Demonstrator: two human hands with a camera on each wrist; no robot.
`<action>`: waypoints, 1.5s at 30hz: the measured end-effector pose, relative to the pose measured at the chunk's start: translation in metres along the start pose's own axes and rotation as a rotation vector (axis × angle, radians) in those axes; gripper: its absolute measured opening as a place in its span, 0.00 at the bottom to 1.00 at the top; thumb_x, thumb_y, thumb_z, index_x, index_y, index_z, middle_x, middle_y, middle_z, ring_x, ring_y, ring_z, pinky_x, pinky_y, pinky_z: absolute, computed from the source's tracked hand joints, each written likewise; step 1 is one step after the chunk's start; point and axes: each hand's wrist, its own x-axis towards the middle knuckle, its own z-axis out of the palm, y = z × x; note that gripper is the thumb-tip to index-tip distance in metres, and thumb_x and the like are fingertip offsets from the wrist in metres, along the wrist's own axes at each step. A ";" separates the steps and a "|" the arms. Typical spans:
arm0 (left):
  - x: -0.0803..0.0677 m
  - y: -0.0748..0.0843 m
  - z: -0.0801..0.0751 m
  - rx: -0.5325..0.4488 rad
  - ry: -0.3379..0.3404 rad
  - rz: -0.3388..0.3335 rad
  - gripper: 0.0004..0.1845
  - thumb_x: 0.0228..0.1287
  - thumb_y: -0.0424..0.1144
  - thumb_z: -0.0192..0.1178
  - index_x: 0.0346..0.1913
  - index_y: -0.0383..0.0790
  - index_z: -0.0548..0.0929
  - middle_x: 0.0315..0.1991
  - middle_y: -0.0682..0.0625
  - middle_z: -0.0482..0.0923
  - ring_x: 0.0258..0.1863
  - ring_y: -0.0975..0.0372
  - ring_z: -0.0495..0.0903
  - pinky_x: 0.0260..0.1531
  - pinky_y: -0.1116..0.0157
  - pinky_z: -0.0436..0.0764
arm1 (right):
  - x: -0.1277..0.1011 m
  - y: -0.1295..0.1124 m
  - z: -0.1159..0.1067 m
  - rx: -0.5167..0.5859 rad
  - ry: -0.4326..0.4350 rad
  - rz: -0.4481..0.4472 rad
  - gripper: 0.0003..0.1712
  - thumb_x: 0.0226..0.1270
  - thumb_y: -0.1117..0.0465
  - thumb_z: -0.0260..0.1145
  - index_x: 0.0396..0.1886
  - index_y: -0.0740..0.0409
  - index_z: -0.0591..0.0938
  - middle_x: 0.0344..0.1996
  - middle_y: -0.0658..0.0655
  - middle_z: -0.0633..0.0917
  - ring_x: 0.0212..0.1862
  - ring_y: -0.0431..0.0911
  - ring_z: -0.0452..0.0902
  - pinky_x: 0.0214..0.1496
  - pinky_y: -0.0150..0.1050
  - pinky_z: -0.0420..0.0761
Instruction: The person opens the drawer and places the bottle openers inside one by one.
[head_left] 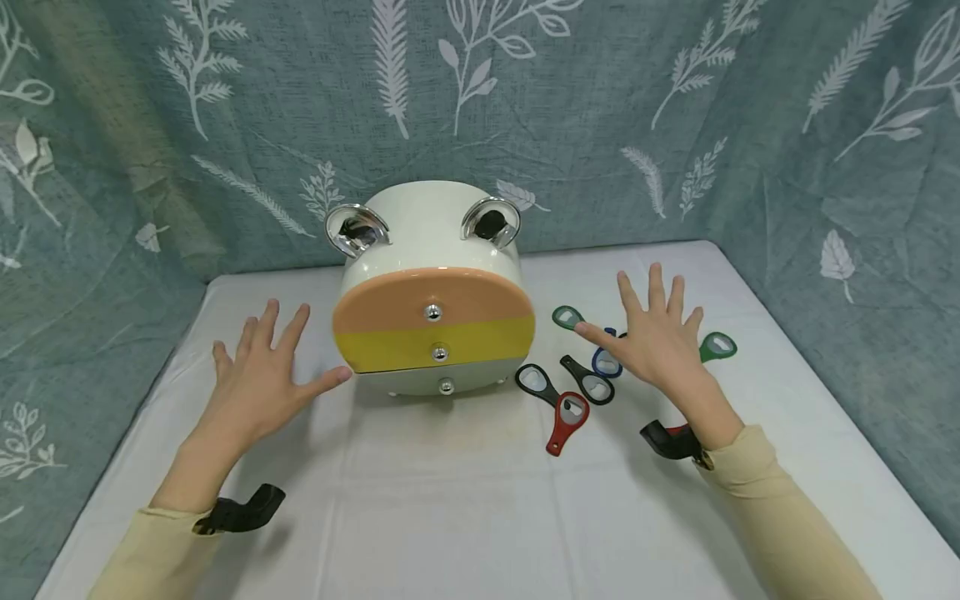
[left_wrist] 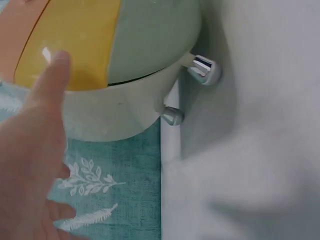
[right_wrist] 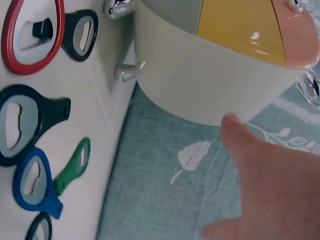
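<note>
A white rounded drawer box (head_left: 442,221) stands at the table's middle, with an orange drawer (head_left: 390,300), a yellow drawer (head_left: 390,346) and a grey-green drawer (head_left: 405,382), all closed. Beside its left edge my left hand (head_left: 251,392) hovers with fingers spread, holding nothing; whether the thumb touches the box, I cannot tell. My right hand (head_left: 660,337), also spread and holding nothing, hovers over several bottle openers: a red bottle opener (head_left: 567,423), black bottle openers, a blue bottle opener (right_wrist: 34,182) and green bottle openers, one green bottle opener (head_left: 718,345) partly hidden behind that hand.
Two chrome rings (head_left: 357,231) stick up from the box top. Short chrome feet (left_wrist: 204,70) carry it above the white tablecloth (head_left: 435,517). Behind and at both sides hangs a blue-green leaf-patterned cloth (head_left: 300,108).
</note>
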 end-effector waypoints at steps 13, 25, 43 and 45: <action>0.008 0.012 -0.024 -0.659 0.140 0.006 0.30 0.81 0.51 0.36 0.76 0.38 0.59 0.71 0.38 0.61 0.66 0.42 0.65 0.61 0.49 0.69 | -0.001 -0.004 -0.010 0.337 0.255 -0.094 0.45 0.69 0.40 0.62 0.75 0.62 0.61 0.73 0.69 0.54 0.72 0.67 0.46 0.64 0.70 0.56; 0.031 0.037 -0.040 -0.925 0.113 0.072 0.29 0.77 0.48 0.50 0.76 0.46 0.62 0.73 0.47 0.60 0.69 0.55 0.64 0.58 0.70 0.72 | -0.010 -0.023 -0.016 0.600 0.454 -0.296 0.25 0.68 0.60 0.67 0.62 0.63 0.77 0.59 0.62 0.73 0.57 0.56 0.69 0.53 0.53 0.76; 0.043 0.053 -0.031 -1.083 0.165 0.037 0.27 0.70 0.40 0.62 0.68 0.35 0.73 0.66 0.40 0.70 0.65 0.55 0.66 0.56 0.72 0.72 | -0.043 -0.087 -0.005 0.880 0.384 -0.525 0.09 0.68 0.66 0.66 0.46 0.60 0.86 0.37 0.51 0.85 0.38 0.43 0.79 0.36 0.35 0.79; 0.044 0.053 -0.030 -1.075 0.169 0.035 0.28 0.70 0.41 0.62 0.69 0.35 0.72 0.67 0.39 0.69 0.66 0.55 0.66 0.56 0.73 0.72 | -0.043 -0.092 -0.005 0.900 0.341 -0.537 0.09 0.69 0.65 0.65 0.46 0.60 0.86 0.37 0.51 0.85 0.37 0.43 0.79 0.36 0.36 0.79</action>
